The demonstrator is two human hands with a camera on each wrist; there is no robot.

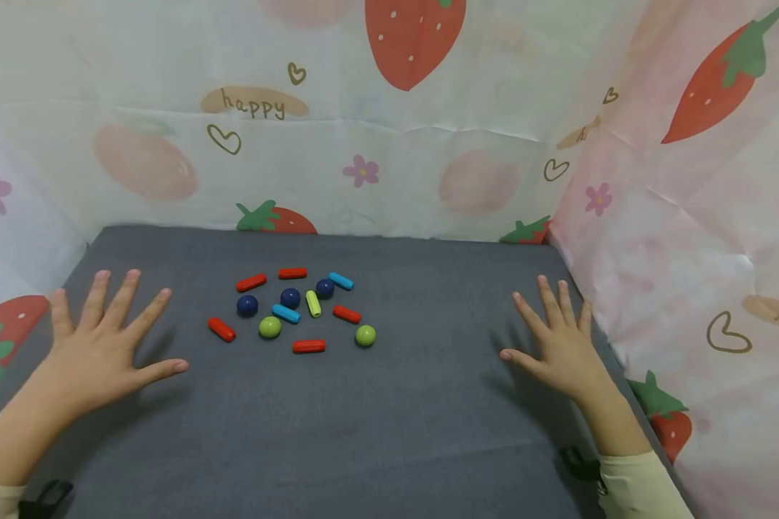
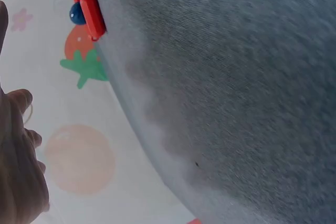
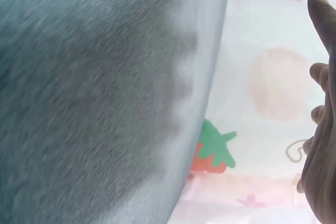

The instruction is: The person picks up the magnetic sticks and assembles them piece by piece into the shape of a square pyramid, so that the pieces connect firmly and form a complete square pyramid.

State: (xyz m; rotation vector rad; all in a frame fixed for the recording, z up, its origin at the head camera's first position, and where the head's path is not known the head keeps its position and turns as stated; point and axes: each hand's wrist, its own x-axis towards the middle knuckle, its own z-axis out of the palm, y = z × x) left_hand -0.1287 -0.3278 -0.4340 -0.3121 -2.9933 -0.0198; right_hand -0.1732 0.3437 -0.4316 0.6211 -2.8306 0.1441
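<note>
My left hand (image 1: 100, 353) is held above the left side of the grey cloth, its fingers spread straight and holding nothing. Nearest to it lies a red tube-shaped bead (image 1: 221, 329). On the right, my right hand (image 1: 565, 353) hovers with spread fingers, also without anything in it. Between the hands lie loose beads: several red tubes, two light blue tubes (image 1: 286, 313), one yellow-green tube (image 1: 314, 303), three dark blue balls (image 1: 247, 306) and two green balls (image 1: 366, 335). The left wrist view catches a red tube bead (image 2: 93, 16) at its upper left.
A dark grey cloth (image 1: 415, 425) covers the table. Behind it and at both sides hang pale curtains (image 1: 389, 194) printed with strawberries, hearts and flowers. A black strap (image 1: 581, 463) is at the right wrist.
</note>
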